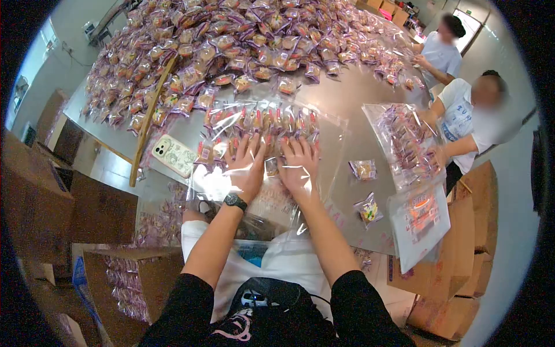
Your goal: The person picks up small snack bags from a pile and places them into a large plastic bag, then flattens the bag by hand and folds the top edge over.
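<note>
In front of me a large clear plastic bag (pixel 335 134) lies on the metal table, its near end hanging toward my lap. Small wrapped snack packets (pixel 269 121) stand in rows inside its far part. My left hand (pixel 247 169), below a wristwatch (pixel 235 200), rests flat on the bag with fingers stretched toward the rows. Beside it, my right hand (pixel 299 166) lies the same way, fingers slightly spread against the packets. Neither hand grips anything. Two loose packets, one upper (pixel 363 169) and one lower (pixel 368 209), sit to the right.
A big heap of wrapped packets (pixel 231 43) covers the table's far side, with a wooden strip (pixel 151 124) along its left. A phone (pixel 173 155) lies near my left hand. At right, a co-worker (pixel 462 115) handles a filled bag (pixel 402 139) near flat printed bags (pixel 419 228). Cartons (pixel 159 277) stand around.
</note>
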`<state>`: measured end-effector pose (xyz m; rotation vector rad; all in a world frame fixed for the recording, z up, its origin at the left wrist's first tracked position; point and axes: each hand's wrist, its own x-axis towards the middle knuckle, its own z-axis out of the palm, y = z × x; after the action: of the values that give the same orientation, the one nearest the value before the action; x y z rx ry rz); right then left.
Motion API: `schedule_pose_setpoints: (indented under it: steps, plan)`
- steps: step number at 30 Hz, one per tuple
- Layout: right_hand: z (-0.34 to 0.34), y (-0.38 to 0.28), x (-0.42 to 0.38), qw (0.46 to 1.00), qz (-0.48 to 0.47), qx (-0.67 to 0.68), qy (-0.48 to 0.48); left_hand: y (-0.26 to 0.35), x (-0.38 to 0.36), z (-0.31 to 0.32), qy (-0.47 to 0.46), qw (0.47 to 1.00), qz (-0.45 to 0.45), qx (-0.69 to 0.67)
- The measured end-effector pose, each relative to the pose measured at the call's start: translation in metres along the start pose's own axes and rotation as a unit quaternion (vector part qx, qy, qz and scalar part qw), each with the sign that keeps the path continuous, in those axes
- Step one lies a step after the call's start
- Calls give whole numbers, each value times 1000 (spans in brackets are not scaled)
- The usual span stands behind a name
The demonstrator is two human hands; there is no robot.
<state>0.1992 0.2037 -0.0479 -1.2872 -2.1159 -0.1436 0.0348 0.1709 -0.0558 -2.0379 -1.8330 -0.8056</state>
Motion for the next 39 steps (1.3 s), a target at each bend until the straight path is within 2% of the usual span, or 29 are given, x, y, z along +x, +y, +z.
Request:
schedule_pose_setpoints:
  steps: [2,7,10,14,15,18,21,24,25,28,29,32,33,35,36,38,39]
  plan:
    - [-8,-8,5,998,-17,-55,-11,4,-1,-2,-33,998,-29,-40]
    - [-11,-6,-1,990,-75,-109,-45,6,7,-17,-85,996,-2,-11]
    - [-22,-8,-2,979,-93,-173,-49,15,-2,-21,-20,1000,-10,-18]
    - [-37,-26,-1,990,-110,-67,-52,11,-46,-48,-38,994,24,-102]
    - [-38,-29,-2,989,-123,-48,-71,3,-58,-45,-20,997,34,-62]
    - [-11,-35,-1,980,-168,-10,-107,-19,-102,-53,-43,989,-9,-145]
    - [12,-56,6,979,-193,24,-66,-14,-109,-83,127,983,-131,11]
    - [3,-79,23,969,-217,21,-114,-30,-81,-122,136,966,-220,-12]
    - [17,-83,24,972,-216,41,-78,-39,-80,-118,145,950,-270,-54]
    - [34,-97,30,977,-201,30,-62,-62,-85,-128,-58,927,-327,-176]
    - [37,-99,26,979,-185,59,-66,-54,-91,-129,6,941,-288,-181]
    - [45,-94,12,958,-275,69,38,-40,-99,-137,-10,900,-349,-259]
    - [50,-91,3,955,-278,99,36,-28,-93,-150,-16,876,-386,-287]
    - [60,-79,-9,945,-287,151,32,-23,-101,-147,0,898,-342,-276]
    - [44,-81,-4,946,-292,142,0,-18,-107,-145,8,907,-323,-271]
    - [2,-100,13,946,-293,126,-57,-16,-116,-137,15,893,-342,-292]
    - [49,-90,0,933,-325,149,44,-18,-118,-133,19,887,-348,-301]
